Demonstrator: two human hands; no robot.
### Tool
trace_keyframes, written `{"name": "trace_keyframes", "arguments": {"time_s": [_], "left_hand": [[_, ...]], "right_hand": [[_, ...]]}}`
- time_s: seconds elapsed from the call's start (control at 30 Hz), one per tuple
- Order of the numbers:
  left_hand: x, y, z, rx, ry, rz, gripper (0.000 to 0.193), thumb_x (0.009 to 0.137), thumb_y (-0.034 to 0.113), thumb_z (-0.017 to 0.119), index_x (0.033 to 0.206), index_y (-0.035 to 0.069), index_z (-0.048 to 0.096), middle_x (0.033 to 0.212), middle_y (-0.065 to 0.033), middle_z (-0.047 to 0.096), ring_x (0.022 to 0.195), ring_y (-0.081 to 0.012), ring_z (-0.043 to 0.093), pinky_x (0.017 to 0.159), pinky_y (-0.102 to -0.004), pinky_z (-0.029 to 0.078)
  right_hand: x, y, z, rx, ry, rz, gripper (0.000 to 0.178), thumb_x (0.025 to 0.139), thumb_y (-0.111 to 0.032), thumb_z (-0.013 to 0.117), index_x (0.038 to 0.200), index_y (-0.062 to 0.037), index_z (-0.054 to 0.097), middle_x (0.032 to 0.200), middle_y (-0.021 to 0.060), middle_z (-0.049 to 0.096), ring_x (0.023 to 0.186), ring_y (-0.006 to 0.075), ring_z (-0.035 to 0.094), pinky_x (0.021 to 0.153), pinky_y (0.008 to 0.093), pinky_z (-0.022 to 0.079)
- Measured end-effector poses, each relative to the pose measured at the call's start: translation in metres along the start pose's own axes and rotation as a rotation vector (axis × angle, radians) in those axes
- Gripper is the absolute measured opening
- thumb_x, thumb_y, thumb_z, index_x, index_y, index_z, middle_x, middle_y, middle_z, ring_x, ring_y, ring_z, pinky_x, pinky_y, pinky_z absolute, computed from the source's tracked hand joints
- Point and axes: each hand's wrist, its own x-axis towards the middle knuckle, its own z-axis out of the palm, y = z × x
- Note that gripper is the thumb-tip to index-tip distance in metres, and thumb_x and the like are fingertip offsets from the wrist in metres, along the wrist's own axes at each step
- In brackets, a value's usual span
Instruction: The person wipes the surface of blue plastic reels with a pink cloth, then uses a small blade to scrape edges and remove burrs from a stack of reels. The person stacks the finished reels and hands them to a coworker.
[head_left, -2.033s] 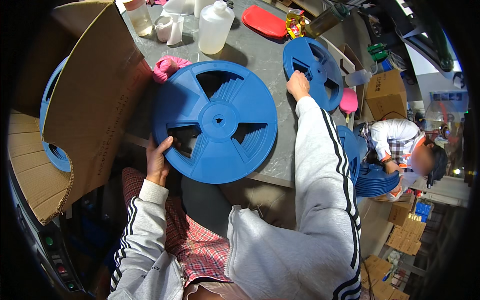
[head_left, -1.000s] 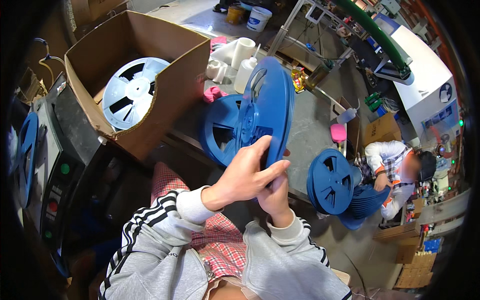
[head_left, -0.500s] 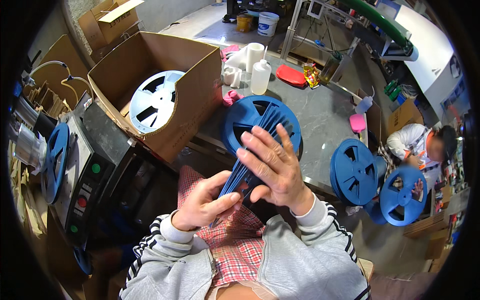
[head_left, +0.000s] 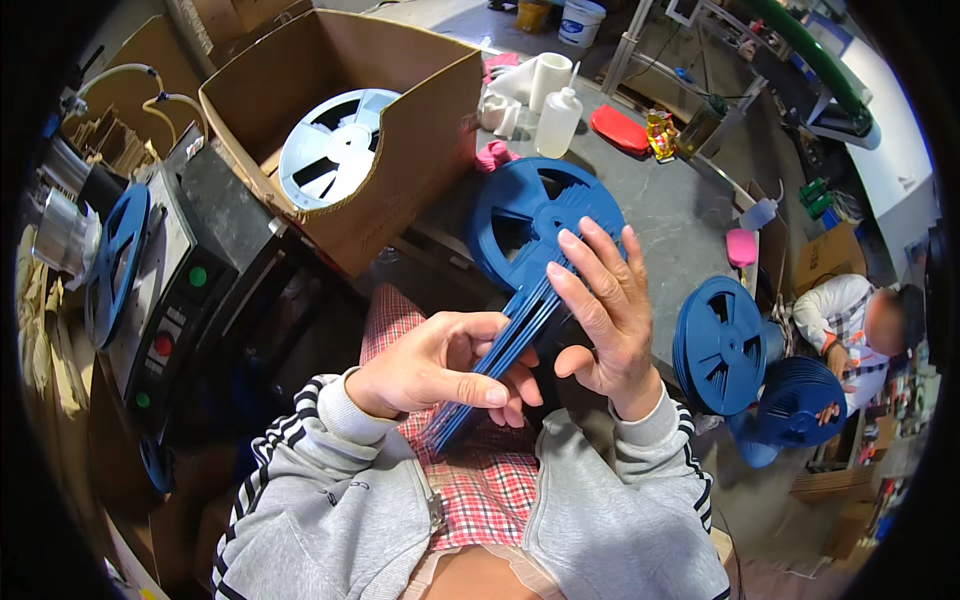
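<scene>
My left hand (head_left: 435, 365) is closed on a thin stack of blue reel discs (head_left: 522, 325), thumb on the near side and fingers behind. The discs are tilted and seen nearly edge-on, with narrow gaps between some of them. Beside their upper edge my right hand (head_left: 612, 325) is open, fingers stretched and spread, thumb apart. Whether its fingertips touch the discs I cannot tell. Just beyond the hands, a pile of blue spoked reels (head_left: 500, 235) lies on the grey table (head_left: 650, 210), partly hidden by the held discs and my right hand.
Left of the table stands an open cardboard box (head_left: 425, 150) holding a pale blue reel (head_left: 345, 140). A machine (head_left: 175, 300) with a mounted reel (head_left: 125, 250) is far left. A squeeze bottle (head_left: 558, 125) stands behind the pile. Right, stacked reels (head_left: 720, 345) sit near a co-worker (head_left: 850, 325).
My right hand has moved off the discs' face to the right, its fingers spreading. The held discs have tipped more edge-on. My view has shifted, and the co-worker's reels have turned.
</scene>
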Motion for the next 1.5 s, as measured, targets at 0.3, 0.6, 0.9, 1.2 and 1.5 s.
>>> {"name": "trace_keyframes", "arguments": {"time_s": [0.3,0.6,0.9,1.2,1.5], "left_hand": [[-0.005,-0.001,0.005,-0.057,0.055,-0.055,0.039,0.087,0.007,0.075,0.117,-0.007,0.053,0.103,-0.018,0.069,0.092,-0.0251,0.072,0.081,-0.0354,0.06],[-0.004,0.002,0.009,-0.015,0.097,-0.04,0.038,0.089,0.006,0.071,0.12,-0.007,0.052,0.1,-0.0167,0.069,0.083,-0.0205,0.07,0.075,-0.0311,0.058],[-0.024,0.001,0.005,-0.104,0.135,0.137,0.052,0.076,0.011,0.08,0.115,-0.012,0.054,0.077,-0.0183,0.063,0.051,-0.0143,0.055,0.048,-0.0241,0.045],[-0.026,0.012,-0.008,-0.092,-0.09,0.373,0.059,0.078,0.006,0.076,0.123,-0.013,0.044,0.065,-0.0081,0.057,0.046,-0.0166,0.054,0.042,-0.0289,0.037],[-0.005,0.008,-0.029,0.02,-0.01,0.658,0.055,0.075,0.008,0.078,0.115,-0.009,0.045,0.063,-0.0036,0.054,0.042,-0.0138,0.054,0.037,-0.0226,0.038]], "right_hand": [[-0.008,0.003,0.012,0.05,0.013,0.045,0.072,0.093,-0.069,0.035,0.125,-0.0114,0.065,0.136,0.0166,0.058,0.134,0.039,0.048,0.116,0.0598,0.02],[-0.011,0.008,0.017,0.096,0.041,0.01,0.066,0.096,-0.063,0.038,0.127,-0.0105,0.063,0.138,0.0174,0.056,0.133,0.0377,0.048,0.114,0.0593,0.023],[-0.066,0.092,0.085,0.854,0.314,0.694,0.057,0.106,-0.047,0.039,0.14,-0.0021,0.049,0.132,0.0076,0.058,0.125,0.0162,0.051,0.109,0.0312,0.037],[-0.112,0.055,0.157,1.682,0.525,1.248,0.04,0.108,-0.035,0.036,0.127,-0.0066,0.056,0.12,0.006,0.064,0.111,0.0191,0.06,0.1,0.038,0.044],[-0.094,-0.025,0.167,2.214,0.458,1.548,0.035,0.107,-0.027,0.038,0.125,-0.0013,0.053,0.126,0.0151,0.061,0.121,0.0288,0.058,0.111,0.0468,0.041]]}}
